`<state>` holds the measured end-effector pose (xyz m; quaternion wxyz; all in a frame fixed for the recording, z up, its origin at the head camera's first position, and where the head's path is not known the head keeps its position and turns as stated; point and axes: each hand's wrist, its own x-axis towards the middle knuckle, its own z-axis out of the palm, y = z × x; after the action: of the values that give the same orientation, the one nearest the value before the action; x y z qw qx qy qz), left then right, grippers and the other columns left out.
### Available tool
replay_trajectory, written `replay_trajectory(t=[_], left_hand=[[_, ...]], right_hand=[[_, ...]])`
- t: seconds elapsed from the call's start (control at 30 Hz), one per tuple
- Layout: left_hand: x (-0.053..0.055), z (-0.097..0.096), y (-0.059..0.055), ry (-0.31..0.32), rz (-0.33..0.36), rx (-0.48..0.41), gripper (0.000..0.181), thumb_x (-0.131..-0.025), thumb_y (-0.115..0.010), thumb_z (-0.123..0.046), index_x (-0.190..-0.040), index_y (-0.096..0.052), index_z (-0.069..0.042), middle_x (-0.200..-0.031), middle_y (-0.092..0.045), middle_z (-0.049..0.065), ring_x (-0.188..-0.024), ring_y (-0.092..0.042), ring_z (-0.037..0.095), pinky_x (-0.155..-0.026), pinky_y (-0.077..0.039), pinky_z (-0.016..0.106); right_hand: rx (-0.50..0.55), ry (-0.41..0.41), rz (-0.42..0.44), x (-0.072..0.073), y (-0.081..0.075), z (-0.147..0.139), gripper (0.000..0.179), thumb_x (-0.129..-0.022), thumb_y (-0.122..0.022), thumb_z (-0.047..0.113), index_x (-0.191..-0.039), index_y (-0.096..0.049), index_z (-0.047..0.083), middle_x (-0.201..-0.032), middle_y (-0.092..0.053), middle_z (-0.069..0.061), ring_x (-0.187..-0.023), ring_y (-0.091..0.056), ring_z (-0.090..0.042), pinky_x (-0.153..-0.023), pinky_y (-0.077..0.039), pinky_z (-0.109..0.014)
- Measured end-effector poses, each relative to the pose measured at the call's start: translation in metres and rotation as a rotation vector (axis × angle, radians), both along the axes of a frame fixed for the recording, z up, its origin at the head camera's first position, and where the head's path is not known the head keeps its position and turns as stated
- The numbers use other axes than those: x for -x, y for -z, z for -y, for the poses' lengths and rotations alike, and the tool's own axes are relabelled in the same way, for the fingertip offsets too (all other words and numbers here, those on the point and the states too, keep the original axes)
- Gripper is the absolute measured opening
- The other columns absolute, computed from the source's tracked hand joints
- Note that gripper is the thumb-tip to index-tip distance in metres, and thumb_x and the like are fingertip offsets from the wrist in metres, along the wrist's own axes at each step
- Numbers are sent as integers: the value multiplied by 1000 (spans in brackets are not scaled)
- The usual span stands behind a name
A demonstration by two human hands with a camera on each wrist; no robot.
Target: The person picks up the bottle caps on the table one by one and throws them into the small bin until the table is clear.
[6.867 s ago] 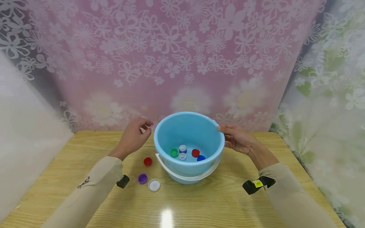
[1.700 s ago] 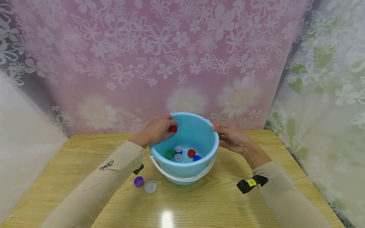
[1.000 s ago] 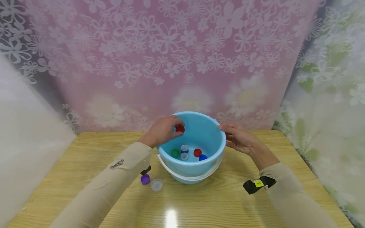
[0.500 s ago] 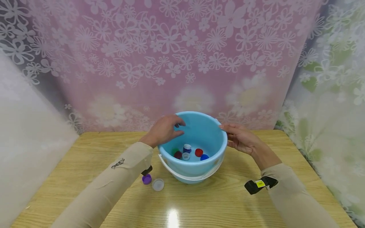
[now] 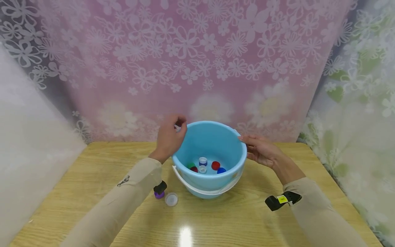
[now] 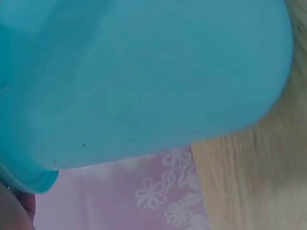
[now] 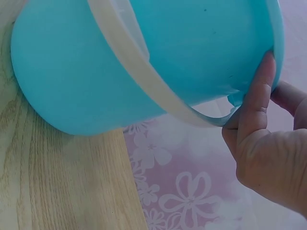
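Note:
A light blue bucket (image 5: 209, 187) stands upright on the table, its white handle (image 5: 200, 192) hanging down at the front. My right hand (image 5: 260, 151) holds the bucket's right rim, with the thumb at the edge and fingers against the outside wall in the right wrist view. My left hand (image 5: 169, 139) is over the left rim, fingers loosely curled, nothing held. On the bucket floor lie a red cap (image 5: 215, 165), a blue cap (image 5: 221, 170), a clear cap (image 5: 202, 169), a white-and-blue cap (image 5: 202, 161), a green cap (image 5: 191, 165) and a dark red cap (image 5: 194, 169) partly over the green one.
Left of the bucket, a purple cap (image 5: 159, 195) lies on the wooden table (image 5: 240, 219), partly hidden by the left wrist's black camera (image 5: 160, 187). Beside it is a white round lid (image 5: 171, 199). A pink floral curtain (image 5: 203, 68) hangs behind the table's far edge.
My left hand picked up the red cap from the table, brought it over the bucket and let it drop inside. It has since drawn back left to the rim. My right hand stays on the rim.

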<state>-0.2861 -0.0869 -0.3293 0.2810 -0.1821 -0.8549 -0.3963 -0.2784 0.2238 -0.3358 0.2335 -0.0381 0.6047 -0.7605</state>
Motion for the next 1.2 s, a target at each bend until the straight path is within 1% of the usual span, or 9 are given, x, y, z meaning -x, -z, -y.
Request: replay_trajectory(t=[0.13, 0.27, 0.43, 0.53, 0.6, 0.77, 0.9, 1.03, 1.2], left_hand=[[-2, 17, 6, -2, 16, -135, 14, -94, -57, -12, -106, -59, -6, -96, -60, 6, -86, -57, 18, -73, -49, 34], [-10, 43, 13, -14, 159, -150, 14, -96, -54, -14, -107, -57, -7, -100, -59, 7, -88, -57, 20, -76, -49, 36], [-25, 74, 31, -28, 353, -121, 11, -95, -52, -10, -104, -56, -5, -106, -56, 12, -89, -57, 25, -70, -51, 37], [-35, 87, 42, 9, 445, -56, 13, -95, -53, -8, -107, -55, -3, -110, -54, 16, -91, -58, 28, -68, -52, 36], [-41, 93, 48, 58, 493, 3, 17, -95, -53, -7, -110, -54, -1, -113, -52, 18, -93, -58, 30, -69, -53, 37], [-56, 102, 63, 154, 561, 172, 26, -94, -57, -9, -118, -54, 0, -117, -52, 18, -97, -58, 30, -77, -53, 40], [-66, 104, 75, 184, 593, 272, 34, -92, -61, -13, -123, -54, -2, -121, -50, 16, -103, -56, 31, -83, -51, 43], [-75, 103, 85, 212, 619, 357, 42, -88, -65, -18, -126, -55, -5, -122, -50, 11, -106, -54, 30, -82, -51, 42], [-81, 101, 93, 258, 555, 525, 46, -85, -69, -20, -126, -56, -5, -115, -52, 7, -89, -54, 19, -70, -47, 32]], right_hand=[[-11, -2, 1, 0, -1, 0, 29, -97, -59, 21, -119, -56, 2, -104, -60, -10, -84, -67, -18, -76, -56, -29], [-24, 1, -9, 1, -3, -1, 29, -97, -58, 21, -119, -55, 2, -103, -60, -9, -84, -67, -18, -76, -56, -29], [-16, -6, -15, 1, -2, -4, 31, -97, -58, 20, -121, -53, 0, -102, -62, -9, -84, -68, -19, -76, -56, -30], [-10, -5, -17, 0, -2, -5, 31, -98, -57, 21, -120, -53, -1, -101, -63, -9, -84, -68, -19, -77, -56, -31], [-3, -3, -14, 0, -1, -5, 31, -98, -57, 20, -120, -54, 0, -100, -63, -9, -84, -68, -19, -76, -56, -31], [12, -8, -6, -1, 0, -4, 29, -98, -57, 20, -118, -55, 0, -99, -63, -9, -82, -68, -19, -76, -56, -30], [7, -3, -7, -1, 0, -2, 29, -97, -58, 20, -118, -54, 0, -99, -62, -10, -81, -68, -18, -75, -56, -30], [9, -4, -3, 0, 0, 0, 27, -98, -57, 19, -118, -55, 0, -98, -62, -9, -81, -68, -17, -75, -56, -30], [10, -8, -9, -1, 0, 0, 27, -98, -56, 19, -118, -55, 0, -100, -61, -10, -82, -68, -18, -75, -56, -30]])
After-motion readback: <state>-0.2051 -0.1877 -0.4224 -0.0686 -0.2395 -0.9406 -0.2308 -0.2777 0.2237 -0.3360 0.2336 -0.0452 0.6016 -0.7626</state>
